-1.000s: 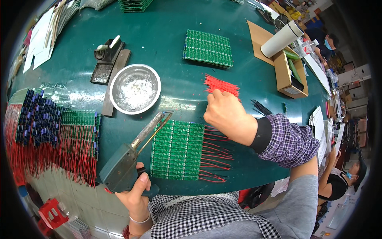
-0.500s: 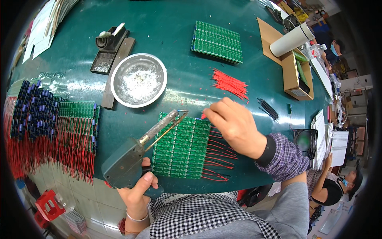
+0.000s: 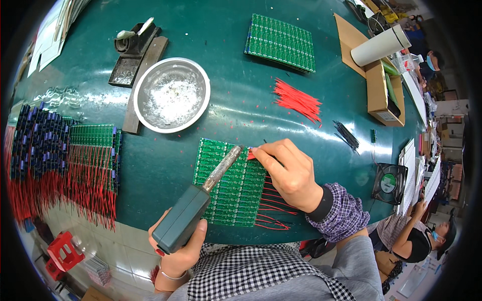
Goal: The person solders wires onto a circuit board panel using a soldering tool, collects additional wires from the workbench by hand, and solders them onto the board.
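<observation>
My left hand (image 3: 187, 255) is closed around the green body of a soldering gun (image 3: 182, 219). Its metal barrel slants up and right over a green circuit board panel (image 3: 228, 193) on the table, with the tip near the panel's upper right corner. Right beside that tip, my right hand (image 3: 292, 175) pinches a short red wire (image 3: 251, 154) at the panel's edge. Several red wires (image 3: 275, 204) stick out from the panel's right side, below my right hand. Whether the tip touches the board, I cannot tell.
A metal bowl (image 3: 201, 113) with silvery bits stands beyond the panel, beside a soldering iron stand (image 3: 131, 47). Loose red wires (image 3: 297, 100), black wires (image 3: 346, 136) and stacked panels (image 3: 281, 42) lie farther off. Wired boards (image 3: 93, 150) sit left; a small fan (image 3: 389, 183) stands right.
The soldering gun has swung so its tip sits closer to my right fingertips. My right hand has come slightly down and left, onto the panel's corner.
</observation>
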Available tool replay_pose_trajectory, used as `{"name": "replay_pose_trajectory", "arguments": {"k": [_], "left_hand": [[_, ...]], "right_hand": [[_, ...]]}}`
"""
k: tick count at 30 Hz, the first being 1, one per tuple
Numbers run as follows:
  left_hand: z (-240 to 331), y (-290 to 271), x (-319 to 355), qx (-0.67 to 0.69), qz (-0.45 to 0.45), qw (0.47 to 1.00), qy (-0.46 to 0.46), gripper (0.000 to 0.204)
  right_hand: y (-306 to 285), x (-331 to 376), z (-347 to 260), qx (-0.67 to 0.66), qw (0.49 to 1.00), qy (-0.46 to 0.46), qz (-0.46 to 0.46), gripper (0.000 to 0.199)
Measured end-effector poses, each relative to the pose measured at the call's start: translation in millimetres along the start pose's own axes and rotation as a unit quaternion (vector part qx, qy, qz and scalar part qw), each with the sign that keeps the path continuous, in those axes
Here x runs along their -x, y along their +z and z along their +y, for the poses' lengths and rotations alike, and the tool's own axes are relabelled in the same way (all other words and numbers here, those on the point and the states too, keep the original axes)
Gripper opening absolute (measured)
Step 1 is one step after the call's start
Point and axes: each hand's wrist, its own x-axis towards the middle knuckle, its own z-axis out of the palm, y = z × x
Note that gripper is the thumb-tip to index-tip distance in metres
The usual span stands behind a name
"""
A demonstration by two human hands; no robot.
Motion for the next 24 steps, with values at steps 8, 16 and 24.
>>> {"name": "replay_pose_trajectory", "arguments": {"k": [8, 16, 24], "left_hand": [[9, 3, -8, -0.014, -0.024, 0.999, 0.025, 0.021], [11, 4, -8, -0.062, -0.036, 0.996, 0.049, 0.021], [-1, -1, 5, -0.073, -0.013, 0.996, 0.041, 0.021]], "right_hand": [[0, 1, 1, 0.003, 1.0, 0.001, -0.009, 0.033], [1, 1, 0, 0.008, 1.0, -0.005, -0.01, 0.032], [0, 0, 0, 0.004, 1.0, -0.003, -0.013, 0.03]]}}
